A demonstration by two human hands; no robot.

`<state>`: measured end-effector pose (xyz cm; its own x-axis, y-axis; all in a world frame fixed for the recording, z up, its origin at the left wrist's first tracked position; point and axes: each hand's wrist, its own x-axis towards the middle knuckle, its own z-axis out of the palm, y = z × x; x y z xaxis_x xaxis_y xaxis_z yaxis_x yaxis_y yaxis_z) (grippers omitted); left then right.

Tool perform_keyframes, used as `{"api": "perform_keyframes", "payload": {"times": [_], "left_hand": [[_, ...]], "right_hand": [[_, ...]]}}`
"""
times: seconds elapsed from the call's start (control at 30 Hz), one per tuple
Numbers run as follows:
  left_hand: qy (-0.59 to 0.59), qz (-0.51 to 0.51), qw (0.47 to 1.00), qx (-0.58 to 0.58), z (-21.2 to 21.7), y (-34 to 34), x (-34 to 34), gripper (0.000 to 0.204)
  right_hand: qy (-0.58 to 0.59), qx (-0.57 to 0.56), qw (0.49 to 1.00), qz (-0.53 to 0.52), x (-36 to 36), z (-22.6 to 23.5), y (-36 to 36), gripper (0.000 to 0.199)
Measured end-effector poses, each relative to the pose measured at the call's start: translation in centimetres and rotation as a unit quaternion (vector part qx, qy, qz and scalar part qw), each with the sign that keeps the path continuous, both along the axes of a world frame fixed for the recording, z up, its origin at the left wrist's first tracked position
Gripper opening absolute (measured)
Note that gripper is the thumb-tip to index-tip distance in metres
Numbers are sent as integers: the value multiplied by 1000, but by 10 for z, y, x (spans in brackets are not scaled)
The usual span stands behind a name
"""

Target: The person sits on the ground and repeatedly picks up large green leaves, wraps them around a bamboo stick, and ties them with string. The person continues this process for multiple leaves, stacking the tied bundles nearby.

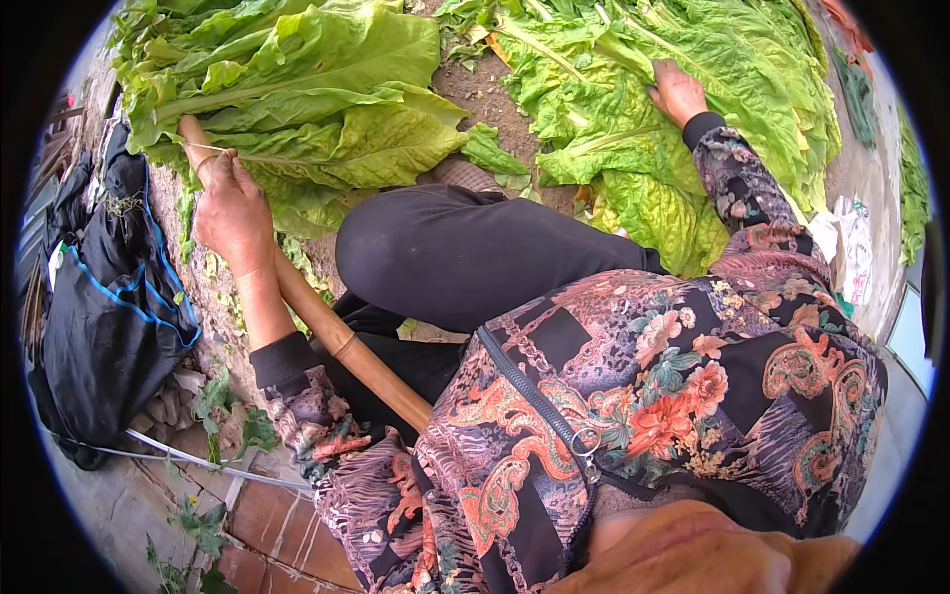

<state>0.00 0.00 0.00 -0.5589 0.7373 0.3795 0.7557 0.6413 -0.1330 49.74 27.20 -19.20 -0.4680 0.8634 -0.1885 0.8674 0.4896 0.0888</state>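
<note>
My left hand [233,210] is closed round a bamboo pole [341,342] that slants from my lap up to the left. A thin white string [203,146] runs by its thumb and fingertips. Past this hand, a thick bunch of broad green leaves [327,74] lies over the pole's far end. Out to the right, my right hand [681,91] reaches onto a wide heap of yellow-green leaves [614,129]. Its fingers are bent together at a leaf in the heap, with the fingertips partly hidden.
Bare soil with leaf scraps [485,94] shows between the two leaf masses. My bent knee [426,252] is between my arms. A black bag with blue edging [109,317] stands at the left, near brick paving [262,535]. A white bag [851,247] lies at the right.
</note>
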Motion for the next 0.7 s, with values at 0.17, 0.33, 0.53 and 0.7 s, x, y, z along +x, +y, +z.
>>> {"api": "perform_keyframes", "payload": {"times": [0.17,0.33,0.53,0.7], "left_hand": [[-10,-29,999,29,-8,6,1,19],[-27,-36,998,48,6,-5,12,17],[-104,-184,977,-28,16,1,73,6],[-136,-286,940,127,83,41,66,11]], "right_hand": [[-48,3,998,-35,8,-19,29,23],[56,79,991,92,-39,40,0,33],[459,12,837,297,-263,161,-30,41],[326,134,814,462,-431,202,-73,29]]}}
